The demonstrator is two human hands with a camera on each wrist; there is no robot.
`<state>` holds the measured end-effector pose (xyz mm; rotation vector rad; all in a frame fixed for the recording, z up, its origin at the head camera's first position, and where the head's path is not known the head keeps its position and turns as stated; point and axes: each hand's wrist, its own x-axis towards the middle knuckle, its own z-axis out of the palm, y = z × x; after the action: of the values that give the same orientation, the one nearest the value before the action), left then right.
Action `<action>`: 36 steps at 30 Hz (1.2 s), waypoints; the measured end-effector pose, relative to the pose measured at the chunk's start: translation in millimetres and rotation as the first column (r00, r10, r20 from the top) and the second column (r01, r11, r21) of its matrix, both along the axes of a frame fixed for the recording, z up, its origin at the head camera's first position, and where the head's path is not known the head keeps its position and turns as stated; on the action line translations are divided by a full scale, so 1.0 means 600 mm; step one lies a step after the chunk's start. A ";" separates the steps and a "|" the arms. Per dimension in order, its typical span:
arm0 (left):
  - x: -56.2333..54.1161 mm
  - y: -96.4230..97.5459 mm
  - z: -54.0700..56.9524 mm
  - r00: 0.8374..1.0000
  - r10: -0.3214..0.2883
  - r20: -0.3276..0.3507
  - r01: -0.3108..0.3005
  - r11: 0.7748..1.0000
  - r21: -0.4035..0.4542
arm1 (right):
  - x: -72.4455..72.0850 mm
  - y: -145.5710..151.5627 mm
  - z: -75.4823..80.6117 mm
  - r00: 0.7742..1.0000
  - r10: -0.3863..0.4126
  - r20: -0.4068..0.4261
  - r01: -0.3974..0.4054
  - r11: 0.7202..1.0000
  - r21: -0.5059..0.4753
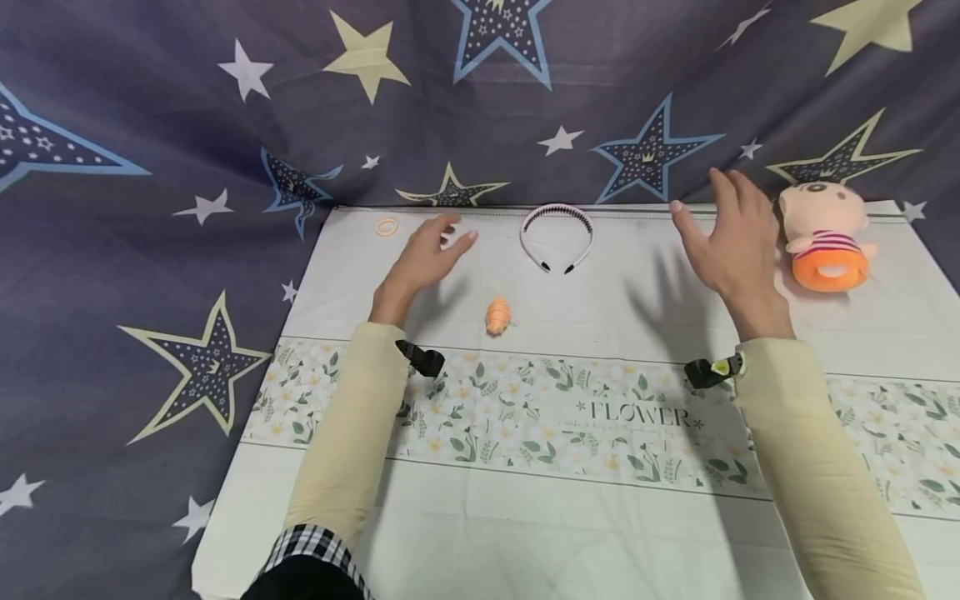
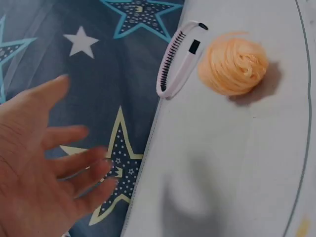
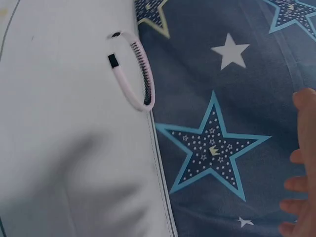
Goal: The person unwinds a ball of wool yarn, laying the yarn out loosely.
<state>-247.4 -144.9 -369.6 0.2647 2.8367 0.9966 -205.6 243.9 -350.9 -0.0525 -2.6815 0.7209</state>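
My left hand [image 1: 423, 258] hovers over the back left of the table, fingers loosely bent and holding nothing. Close to it lie a thin orange ring [image 1: 378, 227] and a ball of wound peach-orange strands [image 1: 498, 317]. Between my two hands sits a pale pink headband [image 1: 557, 207] with dark inner teeth and black tips; both wrist views show it too. On the right, my right hand [image 1: 735, 242] is raised with its fingers spread, just left of a plush doll [image 1: 828, 225] in a striped top and orange bottom. In the right wrist view that hand is partly cut off.
The white tablecloth [image 1: 570, 525] has a printed floral band with the word FLOWER across it. Behind the table's back edge and down its left side hangs a dark cloth [image 1: 202, 283] with stars. Shadows of both hands fall on the tablecloth.
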 end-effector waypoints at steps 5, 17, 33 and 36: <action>0.013 -0.007 -0.015 0.977 -0.150 0.155 0.126 0.980 0.156 | 0.000 -0.015 0.004 0.996 0.048 -0.078 -0.058 0.988 -0.142; 0.060 0.017 -0.073 0.890 -0.359 0.283 0.306 0.928 0.214 | 0.001 -0.066 -0.034 0.957 0.269 -0.106 -0.289 0.887 -0.360; 0.079 0.058 -0.083 0.946 -0.302 0.122 0.263 0.928 0.263 | 0.022 -0.160 -0.106 0.880 0.471 -0.068 -0.447 0.769 -0.456; 0.079 0.071 -0.070 0.948 -0.305 0.092 0.263 0.914 0.310 | 0.029 -0.175 -0.107 0.863 0.504 -0.043 -0.461 0.749 -0.476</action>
<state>-199.8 -102.5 -411.8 0.5949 2.4261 1.3081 -188.0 138.7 -415.2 0.5236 -2.5414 1.5605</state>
